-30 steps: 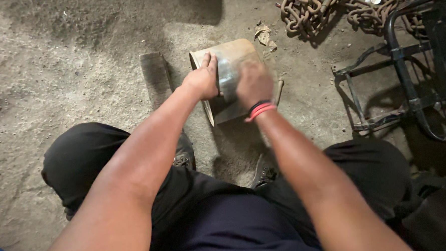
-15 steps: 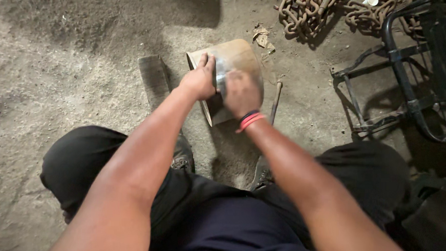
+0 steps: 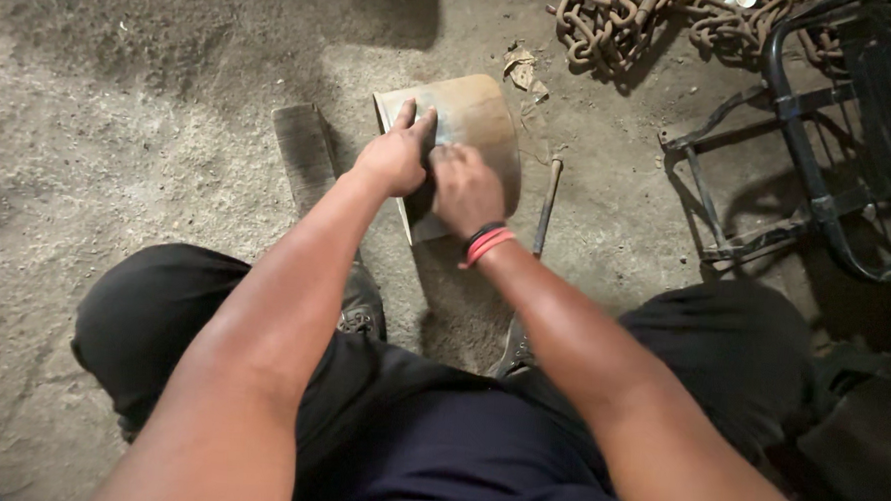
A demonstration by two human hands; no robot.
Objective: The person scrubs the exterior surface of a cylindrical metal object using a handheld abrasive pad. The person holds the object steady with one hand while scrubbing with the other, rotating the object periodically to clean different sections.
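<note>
Item: curved metal sheet, tan and rust-toned, lying on the dirt floor between my knees, its far edge toward the top of the floor as I see it.

Left hand: laid on the sheet's near-left part, fingers spread flat and pressing down to steady it; not closed around anything.

Right hand: just beside the left, fingers curled down onto a dark patch of the sheet. Something small may be pinched under them, but I cannot tell what, or whether the grip is truly closed.

Progress, as I judge it: the area under my hands looks darker and greyer than the tan far half, so the near portion appears worked and the far portion untouched. Roughly partway.

Nearby: flat dark bar left of the sheet; slim rod at its right edge; rusty chain heaped at the floor's far edge; black metal frame at the right.
</note>
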